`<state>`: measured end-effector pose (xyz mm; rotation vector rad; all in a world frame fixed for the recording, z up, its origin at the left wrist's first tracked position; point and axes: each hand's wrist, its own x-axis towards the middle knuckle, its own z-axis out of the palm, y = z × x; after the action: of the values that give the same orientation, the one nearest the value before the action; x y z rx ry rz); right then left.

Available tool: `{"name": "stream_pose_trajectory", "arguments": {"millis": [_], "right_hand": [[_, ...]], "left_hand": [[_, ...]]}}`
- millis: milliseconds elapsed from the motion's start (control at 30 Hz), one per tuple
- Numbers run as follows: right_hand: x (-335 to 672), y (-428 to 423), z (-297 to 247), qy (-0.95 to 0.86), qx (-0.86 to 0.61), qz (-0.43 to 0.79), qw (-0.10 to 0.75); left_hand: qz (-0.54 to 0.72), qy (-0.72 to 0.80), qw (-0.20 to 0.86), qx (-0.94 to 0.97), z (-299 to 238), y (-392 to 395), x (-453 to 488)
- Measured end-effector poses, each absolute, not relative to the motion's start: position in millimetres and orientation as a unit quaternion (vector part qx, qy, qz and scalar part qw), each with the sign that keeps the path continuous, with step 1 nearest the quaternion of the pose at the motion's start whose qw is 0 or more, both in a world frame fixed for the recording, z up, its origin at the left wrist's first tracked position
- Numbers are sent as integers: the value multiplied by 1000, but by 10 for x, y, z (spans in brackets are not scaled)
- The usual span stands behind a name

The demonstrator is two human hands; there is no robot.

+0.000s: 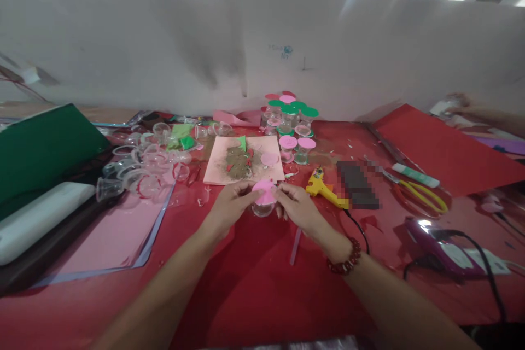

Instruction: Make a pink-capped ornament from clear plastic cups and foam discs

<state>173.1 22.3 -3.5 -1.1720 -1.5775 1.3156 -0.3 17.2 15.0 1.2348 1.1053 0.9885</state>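
At the middle of the red table, my left hand (234, 202) and my right hand (298, 205) grip a clear plastic cup (263, 210) from both sides. A pink paper disc (266, 192) covers its top, and both thumbs press on the disc's edges. Just beyond my hands lies a pale pink sheet (213, 167) with brown, crusty material and red and green scraps on it. A glue stick (295, 246) lies below my right hand. The yellow hot glue gun (326, 188) rests to the right of that hand.
Clear cups (141, 180) are heaped at the left beside pink paper (102, 235). Disc-topped cups (289, 115) stand at the back. Yellow-handled pliers (422, 197), a purple device (445, 249) with cords and a red sheet (455, 147) lie right. Another person's hand (455, 104) is at far right.
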Motion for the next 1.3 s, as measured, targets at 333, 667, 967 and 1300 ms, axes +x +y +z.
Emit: {"name": "stream_pose_trajectory", "arguments": {"millis": [333,667,967,1300], "right_hand": [[1740,240,-70,-629,-483,472,385],[1693,169,-35,-677,-464,422,385],[1684,164,-72,-694,-464,393,386],[1681,179,-94,-668,-466,428,392]], "left_hand": [[426,470,566,526,134,167,51],[476,480,505,537,33,135,115],[477,518,429,566,-41,65,153],[490,478,502,529,-36,72,172]]}}
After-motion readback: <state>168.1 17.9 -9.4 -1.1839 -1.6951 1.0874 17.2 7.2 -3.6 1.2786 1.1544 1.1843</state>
